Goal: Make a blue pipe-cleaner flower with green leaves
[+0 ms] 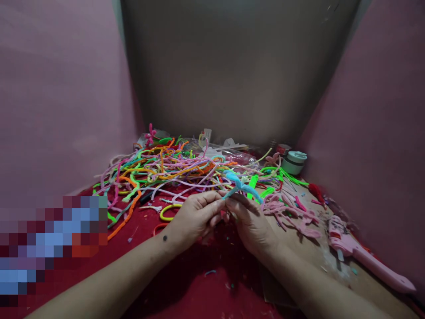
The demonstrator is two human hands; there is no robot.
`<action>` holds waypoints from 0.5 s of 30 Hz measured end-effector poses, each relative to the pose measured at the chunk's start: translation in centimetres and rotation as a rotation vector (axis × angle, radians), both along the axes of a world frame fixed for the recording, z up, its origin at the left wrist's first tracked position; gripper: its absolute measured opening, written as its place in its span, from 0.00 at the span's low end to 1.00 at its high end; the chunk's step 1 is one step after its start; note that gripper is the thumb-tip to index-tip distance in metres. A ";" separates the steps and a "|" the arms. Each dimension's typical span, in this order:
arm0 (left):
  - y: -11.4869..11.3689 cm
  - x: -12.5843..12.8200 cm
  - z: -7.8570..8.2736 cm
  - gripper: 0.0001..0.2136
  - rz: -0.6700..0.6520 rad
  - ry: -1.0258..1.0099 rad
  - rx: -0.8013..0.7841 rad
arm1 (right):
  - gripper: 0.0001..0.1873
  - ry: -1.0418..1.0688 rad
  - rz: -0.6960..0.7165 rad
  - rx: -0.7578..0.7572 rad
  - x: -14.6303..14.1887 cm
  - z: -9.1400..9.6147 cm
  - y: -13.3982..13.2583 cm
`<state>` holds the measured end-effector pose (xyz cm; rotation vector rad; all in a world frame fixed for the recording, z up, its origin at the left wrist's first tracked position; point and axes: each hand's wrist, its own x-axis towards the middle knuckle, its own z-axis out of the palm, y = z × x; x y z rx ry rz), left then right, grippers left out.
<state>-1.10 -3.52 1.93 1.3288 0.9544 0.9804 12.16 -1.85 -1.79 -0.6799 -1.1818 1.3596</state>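
Pinched between both my hands is a light blue pipe cleaner (234, 180), bent into loops at its top with a thin stem running down to my fingers. My left hand (201, 213) is closed, thumb and fingertips on the stem's lower end. Closed from the other side, my right hand (249, 218) holds it just below the loops, and its curled fingers are partly hidden. Behind the hands lies a big tangle of coloured pipe cleaners (172, 170). Beside my left wrist are the yellow handles of scissors (168, 212), partly covered by the hand.
A pink glue gun (368, 257) lies on a brown board (308, 270) at the right. Pink pipe cleaner pieces (292, 212) lie near my right hand. A pale green lidded container (295, 162) stands at the back right. Red cloth (195, 292) covers the surface, with small scraps on it.
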 end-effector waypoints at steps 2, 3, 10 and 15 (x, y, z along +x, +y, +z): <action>0.0 0.0 -0.1 0.11 0.093 0.129 0.174 | 0.06 0.051 0.003 0.009 0.0 0.2 0.0; 0.0 -0.1 -0.1 0.11 0.135 0.193 0.266 | 0.05 0.061 0.001 0.023 0.0 0.4 -0.1; -0.5 -0.2 0.3 0.10 0.130 0.188 0.251 | 0.07 0.083 0.040 0.051 -0.1 1.0 -0.2; -0.4 -0.5 0.9 0.09 -0.046 -0.113 -0.077 | 0.11 0.085 0.127 0.051 0.3 1.1 -0.2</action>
